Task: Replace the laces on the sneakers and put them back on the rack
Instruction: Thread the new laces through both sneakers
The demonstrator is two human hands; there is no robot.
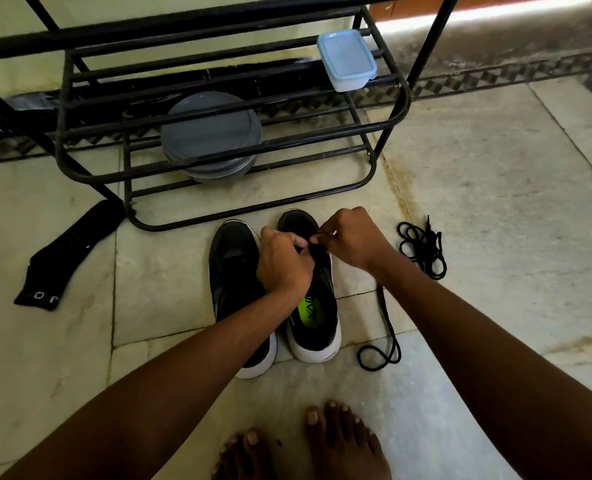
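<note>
Left grip (284, 261) and right grip (348, 242) pinch a black lace (317, 250) over the right sneaker (317, 334), on the floor (495, 202) before the rack (127, 174). Loose laces (422, 249) lie right; a sock (66, 258) left. Green insole (308, 311) reads "AIR".

Pale stone floor tiles (495, 202) spread throughout; a dark patterned border (495, 76) runs toward two o'clock, daylight (478, 12) glaring at one o'clock.
</note>
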